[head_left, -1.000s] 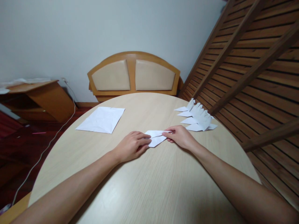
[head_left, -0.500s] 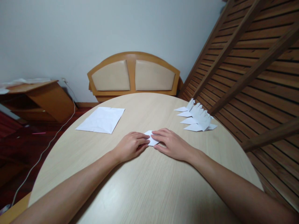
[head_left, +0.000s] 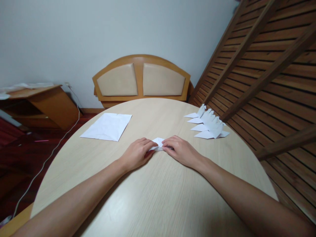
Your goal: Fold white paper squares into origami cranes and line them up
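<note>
A small folded sheet of white paper (head_left: 158, 143) lies at the middle of the round table, between my two hands. My left hand (head_left: 140, 150) pinches its left end, thumb below and fingers above. At the other end, my right hand (head_left: 179, 149) has its thumb and fingers closed on the paper. The near edge looks slightly raised off the tabletop. Fingers cover both ends of the paper, so its full outline is hidden.
White paper sheets (head_left: 107, 126) lie flat at the left of the pale round table (head_left: 148, 207). Several folded paper cranes (head_left: 209, 123) stand in a row at the right. Beyond the far edge is a padded headboard (head_left: 139, 79); a slatted wooden panel (head_left: 271, 82) rises on the right.
My fingers have gone from lying on the paper to gripping its two ends. The near edge of the paper has lifted a little. The sheets and cranes have not moved.
</note>
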### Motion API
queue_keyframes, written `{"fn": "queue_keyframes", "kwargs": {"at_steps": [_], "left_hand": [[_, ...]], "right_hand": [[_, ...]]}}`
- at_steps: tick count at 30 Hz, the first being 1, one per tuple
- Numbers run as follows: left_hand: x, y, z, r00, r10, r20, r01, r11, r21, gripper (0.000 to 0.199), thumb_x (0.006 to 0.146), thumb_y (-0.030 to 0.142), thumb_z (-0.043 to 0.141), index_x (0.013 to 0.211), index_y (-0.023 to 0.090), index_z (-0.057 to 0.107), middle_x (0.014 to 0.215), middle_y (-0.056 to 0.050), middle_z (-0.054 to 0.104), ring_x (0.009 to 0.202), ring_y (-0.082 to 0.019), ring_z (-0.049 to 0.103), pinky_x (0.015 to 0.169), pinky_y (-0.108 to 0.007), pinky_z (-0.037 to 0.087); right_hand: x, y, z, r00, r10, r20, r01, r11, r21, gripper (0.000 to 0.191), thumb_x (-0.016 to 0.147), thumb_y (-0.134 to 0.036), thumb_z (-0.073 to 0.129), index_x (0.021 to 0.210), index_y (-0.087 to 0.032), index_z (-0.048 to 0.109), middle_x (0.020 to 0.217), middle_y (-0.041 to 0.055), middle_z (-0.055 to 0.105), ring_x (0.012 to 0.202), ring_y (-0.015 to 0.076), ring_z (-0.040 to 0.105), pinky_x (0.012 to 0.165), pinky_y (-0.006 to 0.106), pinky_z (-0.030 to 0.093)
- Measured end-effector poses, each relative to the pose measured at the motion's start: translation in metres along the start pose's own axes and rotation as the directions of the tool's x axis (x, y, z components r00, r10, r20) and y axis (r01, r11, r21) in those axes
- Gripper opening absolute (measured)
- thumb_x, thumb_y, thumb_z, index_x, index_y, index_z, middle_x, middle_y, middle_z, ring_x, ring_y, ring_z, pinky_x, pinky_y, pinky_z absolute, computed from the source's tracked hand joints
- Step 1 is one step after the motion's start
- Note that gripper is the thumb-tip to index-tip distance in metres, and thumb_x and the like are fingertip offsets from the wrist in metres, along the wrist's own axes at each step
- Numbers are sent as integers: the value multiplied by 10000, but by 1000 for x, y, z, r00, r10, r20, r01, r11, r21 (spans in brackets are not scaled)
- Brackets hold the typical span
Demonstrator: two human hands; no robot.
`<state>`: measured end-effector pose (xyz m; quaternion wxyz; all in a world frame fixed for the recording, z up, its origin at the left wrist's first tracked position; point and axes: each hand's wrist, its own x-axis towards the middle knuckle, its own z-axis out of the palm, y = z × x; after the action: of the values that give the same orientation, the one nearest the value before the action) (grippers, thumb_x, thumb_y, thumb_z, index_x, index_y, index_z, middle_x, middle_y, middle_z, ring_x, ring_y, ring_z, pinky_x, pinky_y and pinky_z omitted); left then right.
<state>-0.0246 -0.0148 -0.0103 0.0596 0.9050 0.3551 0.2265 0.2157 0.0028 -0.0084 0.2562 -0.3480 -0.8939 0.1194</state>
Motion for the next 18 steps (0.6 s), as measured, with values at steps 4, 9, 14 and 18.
{"fn": "queue_keyframes", "kwargs": {"at_steps": [4,9,14,18], "left_hand": [[-1,-2,0,998,41,43,-41,999,6,328,985,155,504,1241,278,669,1174,-61,699,1044,-221,631,896,-372,534],[-1,-2,0,997,25,76,-29,998,51,370,938,116,518,1237,256,686,1202,-59,685,1063,-237,613,920,-386,536],[1,2,-4,997,5,83,-12,997,78,402,874,114,523,1227,218,685,1200,-80,677,1080,-256,605,971,-412,526],[1,5,-7,996,-9,88,1,995,96,402,861,120,508,1219,173,685,1218,-101,674,1094,-270,604,996,-431,520]], "right_hand": [[2,1,1,999,39,-7,-39,999,2,132,949,-166,604,1018,-208,709,987,55,743,972,213,656,872,353,518],[3,0,0,999,-29,20,30,997,-68,210,957,-121,562,1062,-201,724,1059,63,756,1012,217,660,907,371,519],[-4,-3,-1,979,-129,161,151,979,-134,359,1005,-326,544,1338,-218,622,1402,105,620,1335,275,533,1130,519,376],[-11,-6,-4,947,-87,310,122,988,-97,675,995,-534,490,1540,-154,373,1596,153,349,1501,300,284,1218,553,237]]}}
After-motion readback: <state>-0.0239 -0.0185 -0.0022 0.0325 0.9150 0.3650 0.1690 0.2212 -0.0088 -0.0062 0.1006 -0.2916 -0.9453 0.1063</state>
